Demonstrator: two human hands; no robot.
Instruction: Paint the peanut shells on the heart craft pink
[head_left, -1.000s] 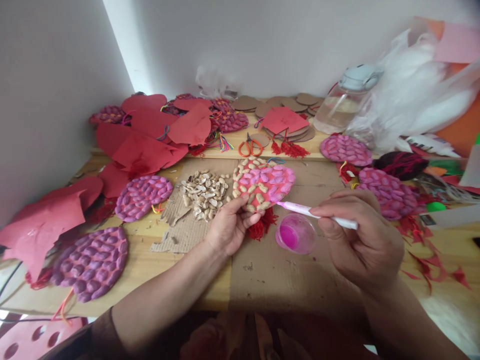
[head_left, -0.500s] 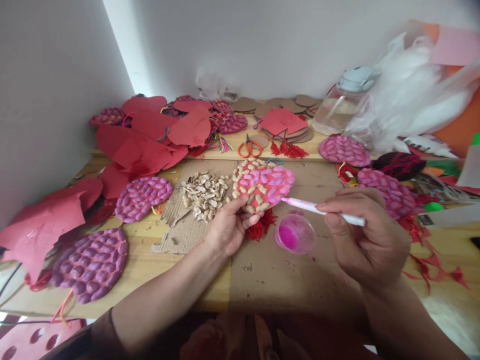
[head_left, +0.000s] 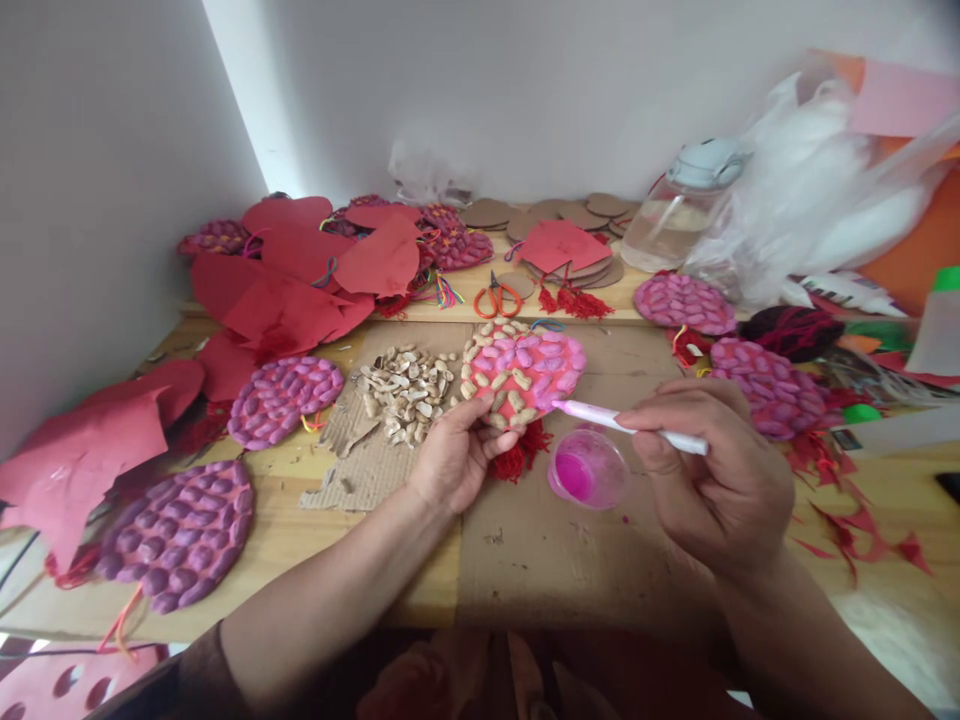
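Note:
My left hand (head_left: 459, 455) grips the lower left edge of a red, roughly round disc (head_left: 499, 382) covered with peanut shells. Those on its upper right are pink; those on the left and bottom are plain tan. Between thumb and fingers, my right hand (head_left: 709, 470) holds a white brush pen (head_left: 637, 424). Its pink tip is at the disc's lower right edge, by a pink shell. Just below the tip stands a clear plastic cup (head_left: 609, 470) with bright pink liquid. A red tassel (head_left: 520, 452) hangs under the disc.
Loose peanut shells (head_left: 405, 390) lie piled on cardboard (head_left: 555, 560). Orange-handled scissors (head_left: 498, 298) rest behind the disc. Purple shell-covered pieces (head_left: 180, 535) and red paper (head_left: 277, 290) are at left. A lidded jar (head_left: 671, 225) and plastic bags (head_left: 810, 200) stand back right.
My right hand and the brush pen have moved left, bringing the tip from just right of the disc onto its lower right edge. My left hand keeps its hold.

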